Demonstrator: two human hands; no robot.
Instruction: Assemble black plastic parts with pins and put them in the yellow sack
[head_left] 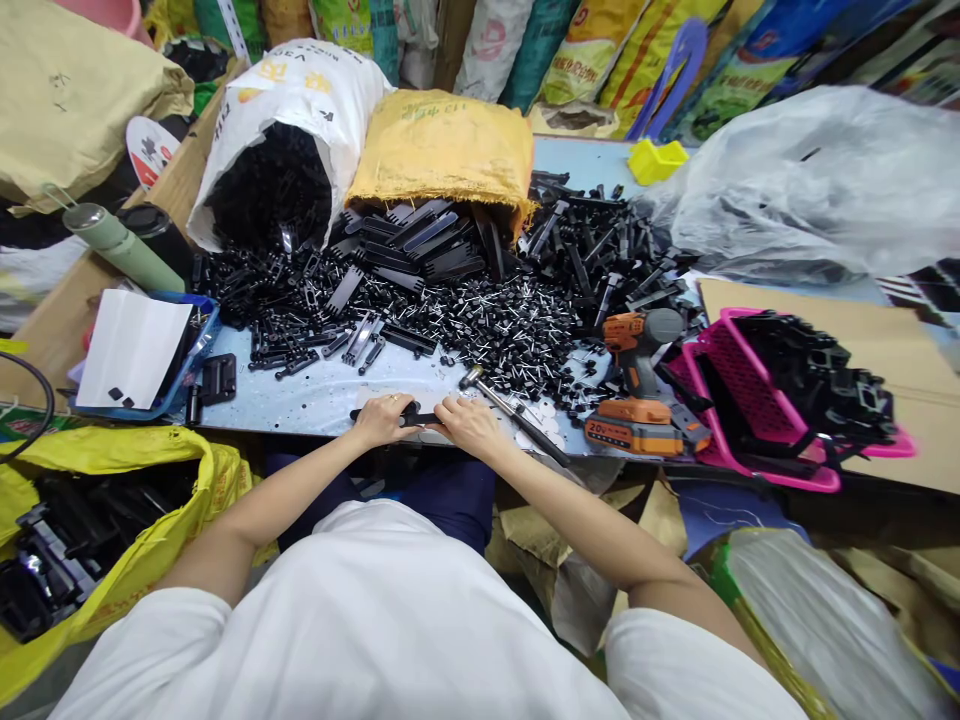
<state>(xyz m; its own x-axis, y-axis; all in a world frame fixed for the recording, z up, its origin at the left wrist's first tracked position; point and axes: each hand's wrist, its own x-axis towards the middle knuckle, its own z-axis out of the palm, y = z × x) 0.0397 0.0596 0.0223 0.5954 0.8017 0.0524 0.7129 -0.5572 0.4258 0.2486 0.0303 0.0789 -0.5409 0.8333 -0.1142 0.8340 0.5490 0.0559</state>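
Observation:
Both hands work at the front edge of the light blue table. My left hand (385, 418) is closed around a long black plastic part (421, 419), which lies crosswise before me. At the part's right end my right hand (466, 422) pinches it, fingers bent. Just right of that hand a hammer (517, 412) lies slantwise, its head pointing away to the left. Beyond the hands spreads a heap of small black pieces with silvery pins (510, 325). Flat black parts (431, 240) spill from an orange-yellow sack. The undersides of my fingers are hidden.
An orange cordless drill (637, 390) stands on the right beside a pink basket (780, 400) of black parts. A blue tray (206, 345) sits at the left. A yellow sack (217, 480) of black parts stands below. A white sack (330, 100) lies open at the back.

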